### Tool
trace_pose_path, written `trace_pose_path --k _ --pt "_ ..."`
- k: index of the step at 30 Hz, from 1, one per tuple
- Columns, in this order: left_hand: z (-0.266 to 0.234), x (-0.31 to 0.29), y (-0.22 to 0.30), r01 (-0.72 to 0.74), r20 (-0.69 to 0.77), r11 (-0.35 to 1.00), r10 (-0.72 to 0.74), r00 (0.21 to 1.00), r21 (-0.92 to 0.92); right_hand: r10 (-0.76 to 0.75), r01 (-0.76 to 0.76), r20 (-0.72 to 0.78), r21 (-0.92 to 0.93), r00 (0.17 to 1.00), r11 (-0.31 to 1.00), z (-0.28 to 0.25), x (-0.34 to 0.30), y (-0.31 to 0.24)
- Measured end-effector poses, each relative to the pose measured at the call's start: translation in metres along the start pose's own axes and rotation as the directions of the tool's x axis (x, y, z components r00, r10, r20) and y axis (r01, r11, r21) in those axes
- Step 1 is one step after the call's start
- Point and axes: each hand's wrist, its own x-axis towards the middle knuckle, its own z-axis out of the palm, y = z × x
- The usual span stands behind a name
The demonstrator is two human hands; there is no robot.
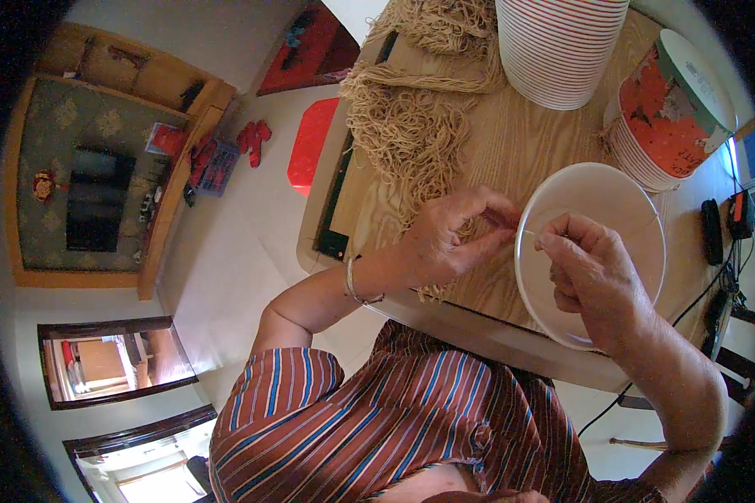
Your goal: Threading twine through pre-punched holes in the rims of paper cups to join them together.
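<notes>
A white paper bucket [593,178] stands at the table's near right edge, its mouth tilted toward me. At the outside of its left rim, my left hand [455,239] pinches thumb and index finger together on a thin pale string. My right hand [591,272] is over the mouth, its thumb and bent index finger closed on the same string just inside the rim. Little of the string shows between the fingertips. At the far right of the bucket's inner wall a thin strand is visible. A heap of tan strings [419,126] lies beyond my left hand.
A tall stack of white buckets [562,50] stands at the back of the wooden table [520,142]. Right of it, printed red-and-green buckets [671,109] lie nested. Black cables [703,298] run along the right side. A red stool [312,147] stands left of the table.
</notes>
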Motion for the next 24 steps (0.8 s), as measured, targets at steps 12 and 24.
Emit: trace_pose_path --k 12,24 --pt "0.001 -0.003 0.008 0.01 -0.007 1.0 -0.01 1.0 -0.005 0.001 0.0 0.05 -0.015 0.999 1.0 -0.001 -0.007 -0.001" --pt "0.001 -0.001 0.009 -0.025 -0.02 0.997 0.026 0.999 0.075 0.002 -0.002 0.001 -0.051 1.0 0.999 0.0 -0.004 0.0"
